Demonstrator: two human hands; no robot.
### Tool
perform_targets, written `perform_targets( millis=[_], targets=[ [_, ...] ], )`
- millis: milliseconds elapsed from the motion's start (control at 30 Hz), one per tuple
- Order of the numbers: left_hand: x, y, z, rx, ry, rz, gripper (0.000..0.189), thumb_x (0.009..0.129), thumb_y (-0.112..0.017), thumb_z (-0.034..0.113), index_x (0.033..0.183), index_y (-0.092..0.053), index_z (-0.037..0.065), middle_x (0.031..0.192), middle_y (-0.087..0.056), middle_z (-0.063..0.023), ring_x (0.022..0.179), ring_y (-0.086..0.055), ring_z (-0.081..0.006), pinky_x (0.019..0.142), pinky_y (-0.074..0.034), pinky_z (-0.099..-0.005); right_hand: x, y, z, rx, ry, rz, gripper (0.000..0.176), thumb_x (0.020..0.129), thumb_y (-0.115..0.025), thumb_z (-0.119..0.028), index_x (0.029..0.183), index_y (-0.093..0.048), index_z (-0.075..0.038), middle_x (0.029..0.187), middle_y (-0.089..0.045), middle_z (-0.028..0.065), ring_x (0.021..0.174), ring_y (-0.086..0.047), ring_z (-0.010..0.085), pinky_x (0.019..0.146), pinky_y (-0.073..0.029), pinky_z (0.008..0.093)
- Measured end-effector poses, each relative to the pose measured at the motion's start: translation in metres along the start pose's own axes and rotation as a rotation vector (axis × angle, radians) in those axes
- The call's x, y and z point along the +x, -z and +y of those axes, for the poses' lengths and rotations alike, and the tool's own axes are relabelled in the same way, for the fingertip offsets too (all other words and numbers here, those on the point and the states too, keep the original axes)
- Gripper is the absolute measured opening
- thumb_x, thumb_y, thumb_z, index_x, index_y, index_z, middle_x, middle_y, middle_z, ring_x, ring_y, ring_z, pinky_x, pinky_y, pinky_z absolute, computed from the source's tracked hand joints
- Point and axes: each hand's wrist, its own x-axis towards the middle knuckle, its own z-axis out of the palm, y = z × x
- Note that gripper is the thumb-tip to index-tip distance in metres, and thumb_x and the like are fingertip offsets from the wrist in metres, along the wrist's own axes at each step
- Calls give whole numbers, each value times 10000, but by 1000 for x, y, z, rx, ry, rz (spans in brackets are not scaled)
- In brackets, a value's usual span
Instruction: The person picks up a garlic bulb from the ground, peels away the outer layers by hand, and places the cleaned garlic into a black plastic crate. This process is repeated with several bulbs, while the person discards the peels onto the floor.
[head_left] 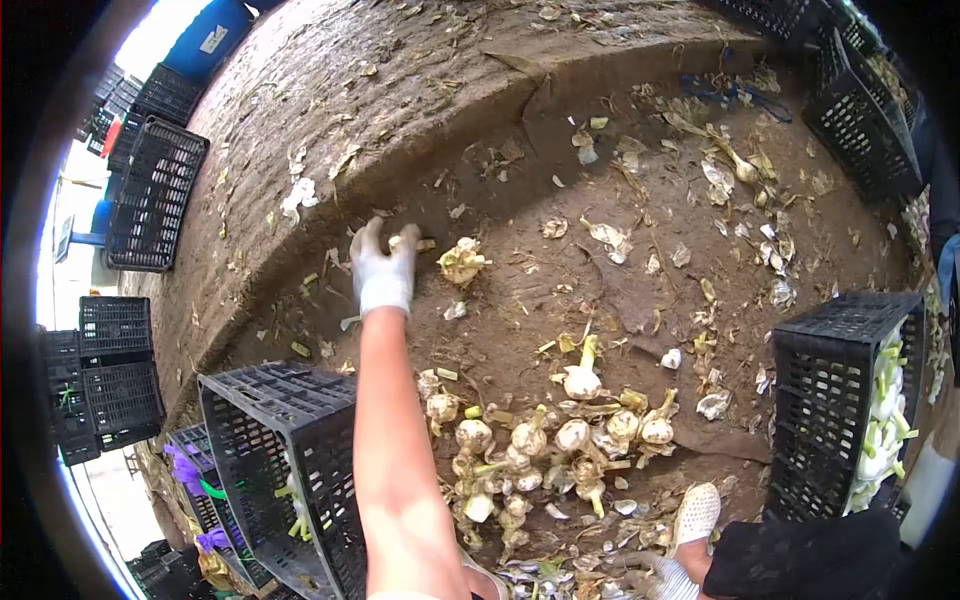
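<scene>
My left hand (384, 268), in a pale glove, reaches far forward over the dirt. Its thumb and fingers close around a small garlic bulb (396, 243) whose cut stem sticks out to the right. Just right of that hand lies another garlic bulb (461, 262). At the bottom edge, beside my right shoe, is my right hand (655, 577) in a grey striped glove; its fingers are mostly hidden. Ahead of my feet, several garlic bulbs (573, 436) with short stems are heaped together, with one longer-stemmed bulb (582, 380) above the heap.
A black crate (335, 440) lies tipped at my left, with a few stems inside. On the right, another crate (822, 400) has trimmed garlic (882, 425) at its opening. More crates (155, 195) stand left and far right. Peelings litter the soil, with a raised ledge (440, 140) ahead.
</scene>
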Motion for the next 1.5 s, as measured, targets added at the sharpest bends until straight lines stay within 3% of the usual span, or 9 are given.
perform_targets(
  millis=[100,500,733,800,833,967,1233,1367,1500],
  targets=[
    [-10,-27,30,622,-58,-313,536,692,-604,471,1075,-591,97,1178,-491,-151,1037,-497,-305,920,-372,-365,-5,6,-11,-37,-142,7,289,859,-517,-141,1123,-514,-21,1024,-574,82,899,-536,155,770,-446,264],
    [-282,48,20,132,-172,-527,363,621,-723,66,967,-616,84,1380,-250,-167,1252,-313,-317,972,-370,-317,-51,4,44,292,-221,-115,329,849,-553,-168,1118,-494,11,930,-573,79,825,-543,134,695,-467,269],
    [-352,102,51,-375,235,-132,188,790,-588,49,969,-542,19,1084,-560,-127,942,-542,-236,838,-426,-320,-91,-3,15,84,-21,-167,305,835,-574,-213,1096,-537,-59,822,-589,29,639,-530,84,531,-436,227],
    [-376,133,62,2,265,-296,267,770,-642,161,975,-553,14,1022,-595,-142,944,-548,-248,827,-418,-343,-79,-12,44,-89,420,-74,268,828,-571,-200,1044,-565,-42,837,-602,66,723,-523,123,638,-448,270],
    [-391,141,57,108,205,-258,322,764,-651,188,996,-550,-11,1008,-598,-147,902,-557,-232,798,-431,-334,-98,-16,11,100,105,-137,238,837,-554,-180,1024,-577,-36,865,-603,75,734,-534,135,669,-449,275],
    [-417,178,52,-285,308,-52,301,751,-656,142,986,-552,-14,933,-600,-138,836,-553,-207,758,-440,-320,-105,-20,26,132,206,-178,229,850,-528,-140,1054,-557,-40,877,-597,61,722,-518,105,652,-437,248],
    [-489,188,36,139,416,-471,443,677,-677,249,1062,-566,60,1097,-525,-165,944,-556,-292,825,-446,-371,-100,-18,48,138,212,-224,214,884,-494,-133,1061,-539,-21,870,-586,20,705,-464,60,619,-419,218],
    [-473,143,56,462,176,-650,638,656,-679,322,1225,-463,134,1228,-460,-162,1103,-474,-306,902,-409,-369,-91,-16,39,207,159,-270,255,844,-539,-130,1070,-538,-14,907,-595,49,804,-528,95,685,-446,235],
    [-458,97,40,642,83,-815,633,663,-688,298,1231,-445,157,1175,-495,-196,993,-552,-297,842,-442,-363,-92,-12,20,15,154,-188,281,823,-584,-160,1060,-549,-12,986,-602,89,906,-549,147,792,-452,289]
  ],
)
